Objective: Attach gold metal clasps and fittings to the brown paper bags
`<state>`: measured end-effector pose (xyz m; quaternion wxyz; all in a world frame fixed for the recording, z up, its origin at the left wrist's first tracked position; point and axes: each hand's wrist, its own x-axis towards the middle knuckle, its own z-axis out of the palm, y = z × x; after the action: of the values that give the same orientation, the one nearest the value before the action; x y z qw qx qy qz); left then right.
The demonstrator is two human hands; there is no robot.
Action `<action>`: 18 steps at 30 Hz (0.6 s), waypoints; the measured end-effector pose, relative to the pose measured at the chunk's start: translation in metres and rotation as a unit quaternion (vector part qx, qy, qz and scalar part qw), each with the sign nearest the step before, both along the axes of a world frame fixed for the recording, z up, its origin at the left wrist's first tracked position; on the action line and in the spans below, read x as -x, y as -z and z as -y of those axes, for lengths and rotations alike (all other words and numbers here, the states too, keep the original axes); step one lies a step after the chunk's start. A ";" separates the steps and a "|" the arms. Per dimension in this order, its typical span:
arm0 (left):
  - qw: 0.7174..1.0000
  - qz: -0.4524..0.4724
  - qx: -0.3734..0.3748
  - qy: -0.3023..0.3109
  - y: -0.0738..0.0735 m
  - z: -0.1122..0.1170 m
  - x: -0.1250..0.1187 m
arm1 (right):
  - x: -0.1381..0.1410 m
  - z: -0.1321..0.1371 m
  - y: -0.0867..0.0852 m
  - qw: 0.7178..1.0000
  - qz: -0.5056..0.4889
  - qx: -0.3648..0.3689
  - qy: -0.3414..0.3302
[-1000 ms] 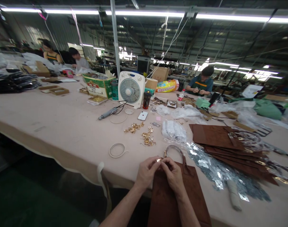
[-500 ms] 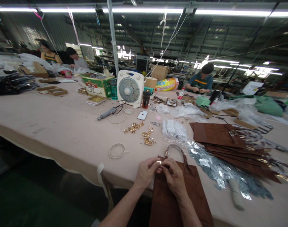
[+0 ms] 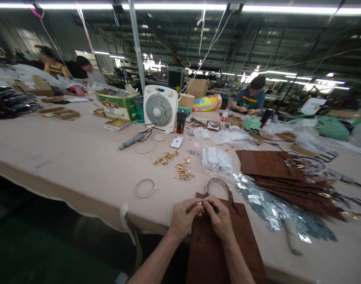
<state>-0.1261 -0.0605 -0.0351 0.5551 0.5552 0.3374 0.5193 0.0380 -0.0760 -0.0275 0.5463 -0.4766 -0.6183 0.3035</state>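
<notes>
A brown suede bag (image 3: 216, 248) lies at the near edge of the table, its curved handle (image 3: 217, 183) pointing away from me. My left hand (image 3: 183, 217) and my right hand (image 3: 219, 217) meet at the bag's top edge. Both pinch a small gold metal fitting (image 3: 200, 204) between their fingertips. Two heaps of gold fittings (image 3: 185, 172) lie a little beyond the hands, next to a white ring of tape (image 3: 145, 187).
A stack of brown bags (image 3: 287, 177) and a spread of silver foil pieces (image 3: 272, 205) lie to the right. Farther back stand a white fan (image 3: 160, 108), a phone (image 3: 176, 142), a hand tool (image 3: 130, 141) and boxes. Other people work at the table's far sides.
My hands stay together on the fitting at the bag's top, with only small finger shifts. The camera has tilted and turned slightly.
</notes>
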 end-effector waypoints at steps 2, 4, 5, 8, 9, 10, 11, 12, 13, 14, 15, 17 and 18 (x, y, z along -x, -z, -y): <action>1.000 -0.015 -0.026 -0.004 -0.001 0.001 0.000 | 0.001 0.001 -0.001 1.000 0.004 0.007 0.003; 0.998 -0.031 -0.046 -0.010 -0.001 0.002 -0.001 | 0.001 0.002 -0.003 1.000 0.003 0.014 0.004; 0.998 -0.036 -0.051 -0.011 -0.002 0.002 -0.001 | 0.000 0.001 -0.003 1.000 0.000 0.016 0.004; 0.998 -0.032 -0.044 -0.007 -0.001 0.000 -0.002 | -0.001 0.000 0.000 0.999 -0.034 0.032 -0.003; 0.999 -0.029 -0.038 -0.005 0.000 -0.001 -0.002 | -0.002 -0.001 0.003 0.997 -0.062 0.046 -0.006; 0.999 -0.023 -0.033 -0.004 0.002 -0.002 -0.002 | -0.003 -0.002 0.006 0.993 -0.098 0.063 -0.008; 0.999 -0.016 -0.029 -0.004 0.003 -0.003 -0.003 | -0.003 -0.003 0.008 0.987 -0.135 0.082 -0.011; 1.000 -0.008 -0.026 -0.001 0.004 -0.003 -0.003 | -0.004 -0.004 0.011 0.981 -0.167 0.102 -0.015; 1.000 0.001 -0.025 0.003 0.006 -0.004 -0.003 | -0.004 -0.004 0.012 0.975 -0.187 0.120 -0.022; 1.000 0.007 -0.026 0.007 0.007 -0.005 -0.003 | -0.004 -0.005 0.013 0.972 -0.192 0.133 -0.031; 0.999 0.008 -0.031 0.010 0.007 -0.006 -0.003 | -0.004 -0.005 0.013 0.972 -0.181 0.142 -0.041; 0.998 -0.008 -0.057 0.003 0.008 -0.007 -0.002 | -0.004 -0.005 0.010 0.979 -0.133 0.143 -0.057; 0.997 -0.020 -0.076 -0.007 0.007 -0.007 -0.001 | -0.004 -0.005 0.008 0.982 -0.111 0.139 -0.061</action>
<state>-0.1248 -0.0535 -0.0423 0.5004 0.6040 0.3120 0.5361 0.0419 -0.0711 -0.0351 0.5201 -0.4724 -0.5338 0.4705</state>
